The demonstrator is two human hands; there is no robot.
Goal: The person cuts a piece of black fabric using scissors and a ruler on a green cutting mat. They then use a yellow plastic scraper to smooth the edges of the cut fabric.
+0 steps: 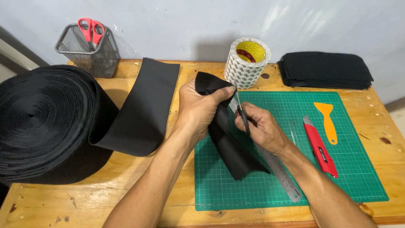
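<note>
**Two hands on one black fabric strip**

Both of my hands met over the green cutting mat, just above its top left corner. My left hand was curled around a short piece of black fabric, thumb and fingers pressed together on its upper edge, so the piece hung down from my grip and its lower end rested on the mat. My right hand was closed around a thin dark-handled tool, held like a pen, its bright tip touching the fabric edge right beside my left thumb. I could not tell what kind of blade or point it carried.

Under my right wrist a steel ruler lay slanted across the mat. Near it on the right sat a red utility knife, and just beyond that an orange plastic scraper, both on the mat and apart from each other.

Behind my hands stood a roll of double-sided tape with patterned white backing, upright on the wooden table. A folded stack of black fabric lay at the far right corner. To my left a big roll of the same black material rested on the table, its loose end trailing toward my left forearm. A wire mesh cup behind it held red-handled scissors.
</note>
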